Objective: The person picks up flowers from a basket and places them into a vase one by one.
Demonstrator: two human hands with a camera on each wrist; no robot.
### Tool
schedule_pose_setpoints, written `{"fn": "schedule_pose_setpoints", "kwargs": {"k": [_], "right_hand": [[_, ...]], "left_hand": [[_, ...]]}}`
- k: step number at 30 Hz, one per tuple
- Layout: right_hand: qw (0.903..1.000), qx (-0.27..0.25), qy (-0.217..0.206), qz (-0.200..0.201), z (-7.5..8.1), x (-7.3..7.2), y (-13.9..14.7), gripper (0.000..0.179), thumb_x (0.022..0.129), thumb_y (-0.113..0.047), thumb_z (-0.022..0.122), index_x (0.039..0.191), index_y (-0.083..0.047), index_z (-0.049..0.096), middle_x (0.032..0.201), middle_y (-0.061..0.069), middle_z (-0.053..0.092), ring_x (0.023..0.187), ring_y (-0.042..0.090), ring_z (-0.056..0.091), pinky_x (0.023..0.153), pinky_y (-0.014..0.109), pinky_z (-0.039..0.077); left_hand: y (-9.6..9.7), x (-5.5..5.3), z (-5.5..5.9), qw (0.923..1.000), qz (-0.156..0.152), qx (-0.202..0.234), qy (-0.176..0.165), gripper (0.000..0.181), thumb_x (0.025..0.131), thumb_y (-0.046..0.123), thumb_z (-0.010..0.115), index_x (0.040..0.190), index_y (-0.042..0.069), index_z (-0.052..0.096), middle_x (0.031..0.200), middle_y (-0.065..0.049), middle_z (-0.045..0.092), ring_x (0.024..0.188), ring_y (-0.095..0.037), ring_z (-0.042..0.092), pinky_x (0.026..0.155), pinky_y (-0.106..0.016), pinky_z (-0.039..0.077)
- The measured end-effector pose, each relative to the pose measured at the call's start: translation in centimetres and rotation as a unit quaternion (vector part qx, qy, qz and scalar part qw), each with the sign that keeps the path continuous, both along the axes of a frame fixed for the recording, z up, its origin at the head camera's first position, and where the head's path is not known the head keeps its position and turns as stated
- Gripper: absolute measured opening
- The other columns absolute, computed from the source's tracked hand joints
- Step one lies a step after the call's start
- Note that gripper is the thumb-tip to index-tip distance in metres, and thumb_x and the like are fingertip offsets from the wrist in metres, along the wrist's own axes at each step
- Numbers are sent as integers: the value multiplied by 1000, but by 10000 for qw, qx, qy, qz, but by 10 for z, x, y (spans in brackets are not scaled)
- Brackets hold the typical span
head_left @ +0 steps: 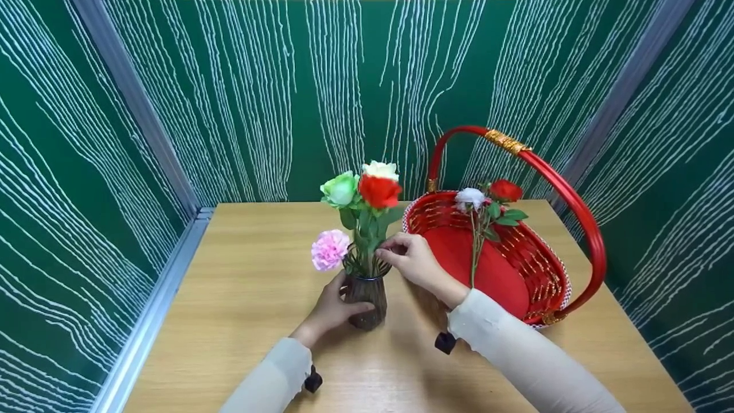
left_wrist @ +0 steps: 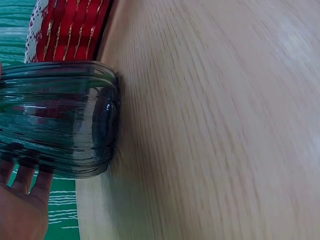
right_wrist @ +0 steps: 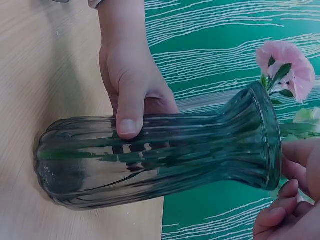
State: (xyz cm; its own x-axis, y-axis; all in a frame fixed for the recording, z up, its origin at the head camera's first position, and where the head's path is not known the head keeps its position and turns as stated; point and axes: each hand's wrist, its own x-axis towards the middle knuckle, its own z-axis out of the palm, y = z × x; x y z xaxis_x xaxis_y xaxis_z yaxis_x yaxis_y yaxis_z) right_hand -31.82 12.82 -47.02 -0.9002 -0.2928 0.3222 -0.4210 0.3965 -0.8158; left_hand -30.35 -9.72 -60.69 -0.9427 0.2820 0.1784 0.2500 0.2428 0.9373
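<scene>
My left hand grips a ribbed, see-through glass vase standing upright on the table. Its thumb lies across the glass in the right wrist view. Stems show through the vase wall. A pink carnation leans out to the left, while a green rose and a cream rose stand taller. In front of them is a red rose; my right hand pinches its stem just over the vase mouth. The fingertips partly hide that stem.
A red woven basket with a tall arched handle sits on the right of the table. In it lean a white flower and another red rose. Green, white-streaked walls enclose the table.
</scene>
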Motion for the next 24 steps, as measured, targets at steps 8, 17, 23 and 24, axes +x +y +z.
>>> {"fn": "schedule_pose_setpoints", "kwargs": {"k": [8, 17, 23, 24], "right_hand": [[9993, -348, -75, -110, 1, 0, 12, 7, 92, -5, 82, 96, 1, 80, 78, 4, 71, 67, 6, 53, 61, 18, 44], [9977, -371, -298, -474, -3, 0, 36, 13, 93, -4, 82, 103, 4, 79, 82, 3, 71, 72, 10, 57, 64, 17, 48], [9963, -318, -324, -729, -5, 2, 51, 13, 94, -7, 84, 102, 2, 79, 83, 5, 71, 75, 11, 57, 66, 18, 49], [9962, -306, -313, -757, -4, 2, 54, 13, 93, -8, 84, 102, 1, 79, 83, 4, 70, 75, 11, 57, 66, 18, 49]], "left_hand": [[0, 2, 2, 9999, 1, 124, 10, 85, 84, 23, 96, 156, 10, 52, 144, -15, 67, 135, -34, 63, 115, -53, 55], [0, 2, 2, 9999, 12, 152, -40, 84, 84, 22, 96, 154, 9, 53, 145, -16, 66, 134, -35, 64, 114, -53, 56], [-1, 2, 0, 9999, 1, 147, -25, 85, 83, 23, 96, 155, 9, 53, 143, -17, 67, 133, -35, 64, 113, -52, 57], [-1, 2, -1, 9999, -3, 153, -30, 85, 83, 23, 96, 155, 9, 52, 143, -17, 67, 133, -35, 64, 113, -52, 57]]}}
